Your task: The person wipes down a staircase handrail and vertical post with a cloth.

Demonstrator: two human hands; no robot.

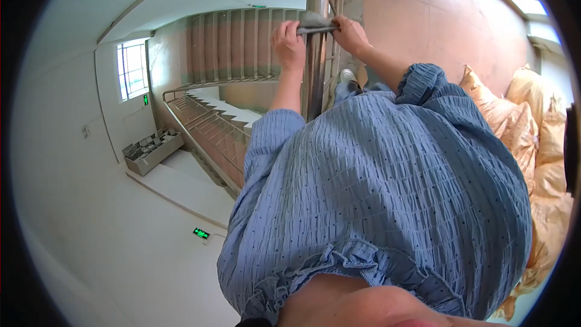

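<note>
Centrally: grey cloth (315, 20), apparently, pinched by left hand (289, 43) and right hand (351, 35) over metal handrail (315, 79). Rightward of hands: tan sacks (514, 118), reddish floor (411, 12). Leftward: stairs (230, 48), box (158, 157), white wall (121, 230).

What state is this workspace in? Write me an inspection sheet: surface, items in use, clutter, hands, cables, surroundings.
Surface: handrail, passing behind the cloth in this view.
Items in use: the grey cloth; whether it touches the handrail is unclear.
Clutter: tan sacks at right; filled box at left.
Hands: left hand and right hand both grip the cloth.
Cables: thin wall line at left, possibly a cable.
Surroundings: stairs, window, lit green sign.
</note>
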